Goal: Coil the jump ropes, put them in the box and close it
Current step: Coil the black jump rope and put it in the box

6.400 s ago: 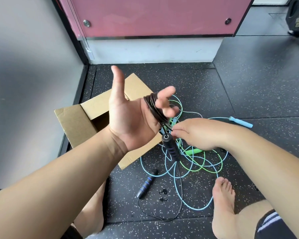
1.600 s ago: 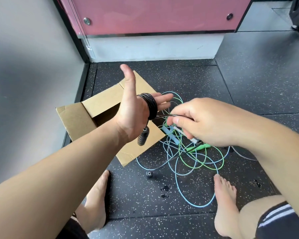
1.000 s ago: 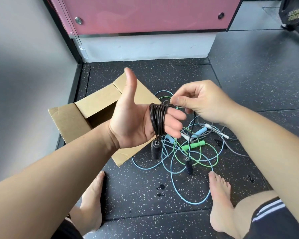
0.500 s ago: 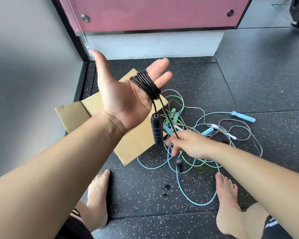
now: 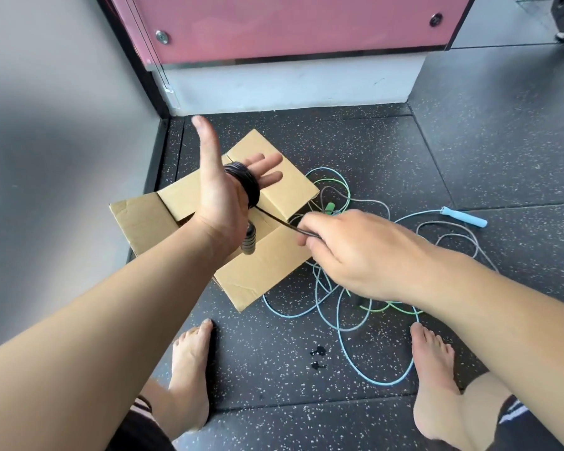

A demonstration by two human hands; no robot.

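My left hand [image 5: 220,193] is held up over the open cardboard box [image 5: 261,265], fingers straight and thumb up, with the black jump rope [image 5: 246,182] coiled several times around the fingers. One black handle [image 5: 248,239] dangles below that palm. My right hand [image 5: 355,252] pinches the free black strand and holds it taut to the right of the coil. Blue [image 5: 342,333], green [image 5: 334,187] and grey [image 5: 450,231] ropes lie tangled on the floor right of the box, partly hidden under my right hand.
A light blue handle [image 5: 463,217] lies far right on the dark speckled floor. My bare feet [image 5: 189,379] [image 5: 437,382] stand near the front. A grey wall runs along the left; a pink panel on a white base [image 5: 290,83] is behind the box.
My left hand has turned edge-on and dropped over the box. My right hand rose from the floor tangle and now pulls the black strand sideways near the coil.
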